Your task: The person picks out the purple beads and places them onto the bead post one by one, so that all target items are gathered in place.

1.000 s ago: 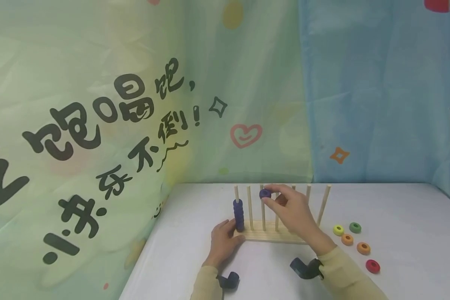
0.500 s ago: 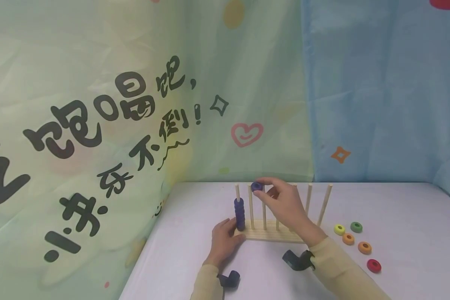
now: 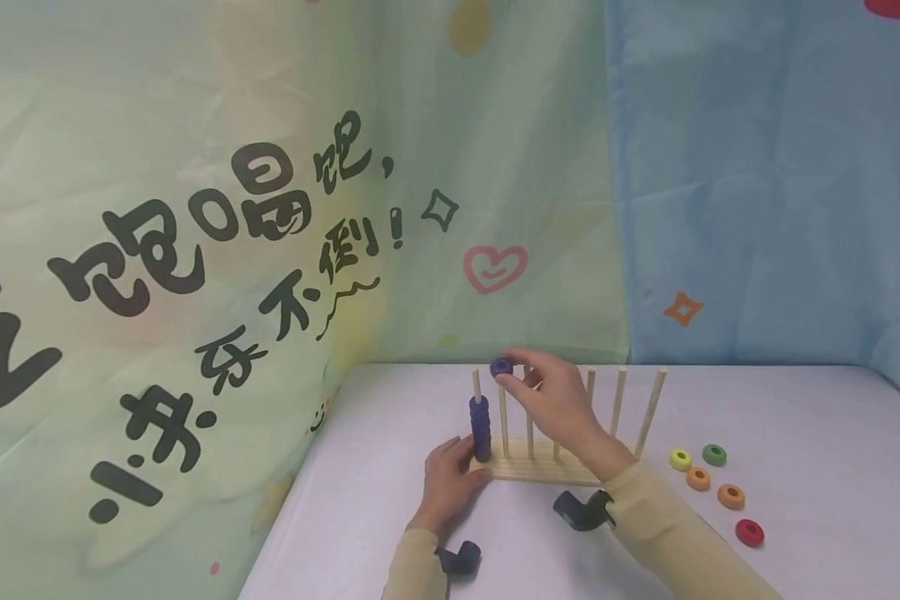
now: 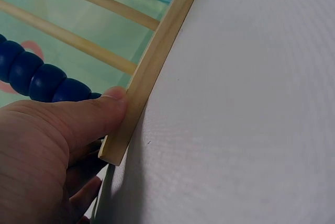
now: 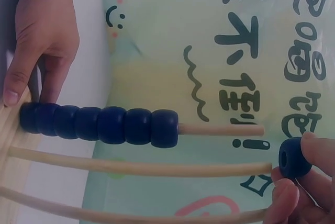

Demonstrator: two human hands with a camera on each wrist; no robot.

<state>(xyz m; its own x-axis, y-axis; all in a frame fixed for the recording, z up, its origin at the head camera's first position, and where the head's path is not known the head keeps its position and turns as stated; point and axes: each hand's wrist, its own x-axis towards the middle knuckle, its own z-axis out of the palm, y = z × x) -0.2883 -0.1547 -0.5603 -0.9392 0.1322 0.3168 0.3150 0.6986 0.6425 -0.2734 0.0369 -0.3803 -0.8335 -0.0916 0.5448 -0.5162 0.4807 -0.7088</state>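
A wooden peg rack [image 3: 543,472] with upright pegs stands on the table. My left hand [image 3: 450,483] grips the left end of its base, thumb along the front in the left wrist view and fingers partly hidden behind. The leftmost peg carries a stack of dark blue beads [image 5: 112,124], its bare tip showing above them. My right hand [image 3: 562,400] pinches one more dark blue bead [image 5: 294,157] between thumb and fingers. In the right wrist view that bead's hole faces the tip of the second peg [image 5: 157,168], close beside it.
To the right of the rack lie loose beads: a yellow one [image 3: 680,459], a green one [image 3: 714,454], two orange ones including the nearer [image 3: 731,497], and a red one [image 3: 750,532]. A printed curtain [image 3: 540,183] hangs behind the white table [image 3: 817,442].
My right hand has moved left and slightly up with the blue bead, from by the third peg to the top of the second. The left hand stays on the base.
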